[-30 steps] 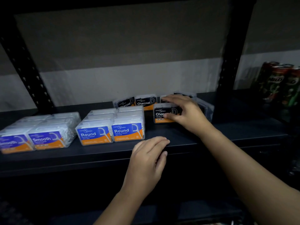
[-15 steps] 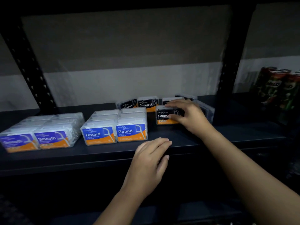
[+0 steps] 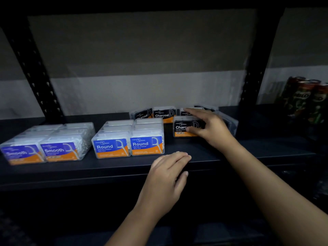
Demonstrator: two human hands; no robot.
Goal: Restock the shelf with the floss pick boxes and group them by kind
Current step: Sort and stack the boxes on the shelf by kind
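A: Where the view begins, nearest the camera, which hand appears?

B: The left hand [image 3: 169, 172] lies palm down on the front edge of the dark shelf [image 3: 230, 153], fingers together and extended, grasping nothing.

A: And just beyond it on the board?

B: Two groups of clear boxes stand at the front. The blue-and-orange boxes marked Smooth [image 3: 59, 151] occupy the left end, in two rows running back. Just beside them, with a narrow gap between, the boxes marked Round [image 3: 146, 145] form a second block, likewise in two rows.

A: Where is the right hand?

B: The right hand [image 3: 211, 127] reaches farther in, to the right of the Round block. Its thumb presses the label face of a black-and-orange Charcoal box [image 3: 182, 127] and its fingers curl over the top, so the box is gripped while standing on the shelf.

A: What lies behind that box?

B: More Charcoal boxes [image 3: 164, 114] stand in a loose row near the back edge, one at the left tilted, the rest partly hidden by the hand. Another clear box [image 3: 230, 123] sits just behind the right wrist; its label cannot be read.

A: And farthest off?

B: Perforated black uprights [image 3: 38, 77] frame the bay against a pale wall, and blurred green drink cans [image 3: 305, 98] stand in the next bay to the right.
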